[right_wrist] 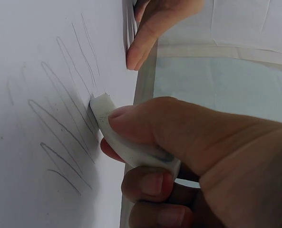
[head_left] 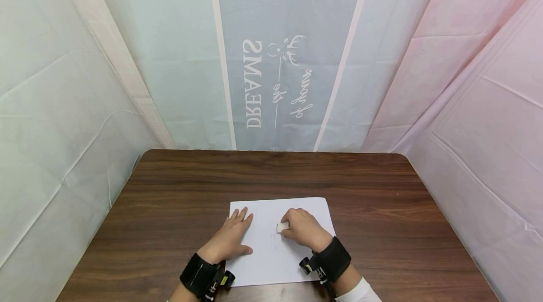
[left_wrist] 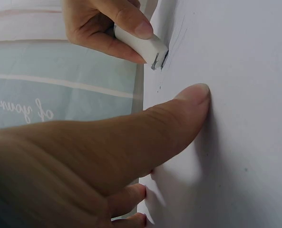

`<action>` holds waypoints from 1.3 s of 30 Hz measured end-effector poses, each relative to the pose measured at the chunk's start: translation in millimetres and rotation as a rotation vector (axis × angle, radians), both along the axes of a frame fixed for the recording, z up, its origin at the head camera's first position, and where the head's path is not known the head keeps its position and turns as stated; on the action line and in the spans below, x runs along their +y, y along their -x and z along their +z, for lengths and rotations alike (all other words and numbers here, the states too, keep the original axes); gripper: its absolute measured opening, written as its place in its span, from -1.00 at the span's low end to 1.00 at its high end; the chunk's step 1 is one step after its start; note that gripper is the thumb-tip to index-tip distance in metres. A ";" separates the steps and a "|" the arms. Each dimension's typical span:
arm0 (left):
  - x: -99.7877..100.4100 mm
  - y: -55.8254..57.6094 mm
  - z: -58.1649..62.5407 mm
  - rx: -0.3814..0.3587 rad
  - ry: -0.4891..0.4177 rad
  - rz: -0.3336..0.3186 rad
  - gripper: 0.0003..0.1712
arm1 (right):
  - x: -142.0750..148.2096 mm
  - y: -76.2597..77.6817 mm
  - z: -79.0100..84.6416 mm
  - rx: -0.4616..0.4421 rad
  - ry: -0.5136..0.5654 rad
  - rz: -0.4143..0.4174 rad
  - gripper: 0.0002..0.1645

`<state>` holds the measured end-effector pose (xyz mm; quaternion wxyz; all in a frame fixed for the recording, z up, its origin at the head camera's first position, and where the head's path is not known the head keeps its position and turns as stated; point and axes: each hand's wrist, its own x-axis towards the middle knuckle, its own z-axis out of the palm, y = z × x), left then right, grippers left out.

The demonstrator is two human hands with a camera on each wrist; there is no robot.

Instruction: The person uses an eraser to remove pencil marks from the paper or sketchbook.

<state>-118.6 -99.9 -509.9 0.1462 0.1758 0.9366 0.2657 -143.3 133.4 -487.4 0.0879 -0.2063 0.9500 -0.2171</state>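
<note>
Resting with fingers spread, the left hand (head_left: 229,240) is lying on white paper (head_left: 267,269) at the head frame's bottom centre. Beside it, the right hand (head_left: 306,229) is pinching a white eraser (head_left: 282,227), its end touching grey lines (right_wrist: 60,123). Beyond them, a brown table (head_left: 382,208) is reaching mid-frame, a lettered curtain (head_left: 288,0) filling the upper middle.

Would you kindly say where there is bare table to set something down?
The table is bare between the paper and the hanging cloth, and towards its left and right edges. Crowding is on the paper, where the left hand rests and the right hand holds an eraser at grey lines.
</note>
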 end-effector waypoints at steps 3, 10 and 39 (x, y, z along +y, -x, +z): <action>-0.1 0.1 -0.1 0.000 0.001 0.000 0.02 | 0.2 0.0 0.7 -0.008 0.001 -0.006 -0.73; 0.2 0.3 0.7 -0.009 0.001 0.002 0.02 | 1.7 0.2 1.5 -0.019 -0.002 -0.013 -0.74; -0.4 1.1 -0.4 -0.008 0.002 -0.002 0.02 | 6.7 0.5 4.2 -0.034 -0.020 -0.021 -0.73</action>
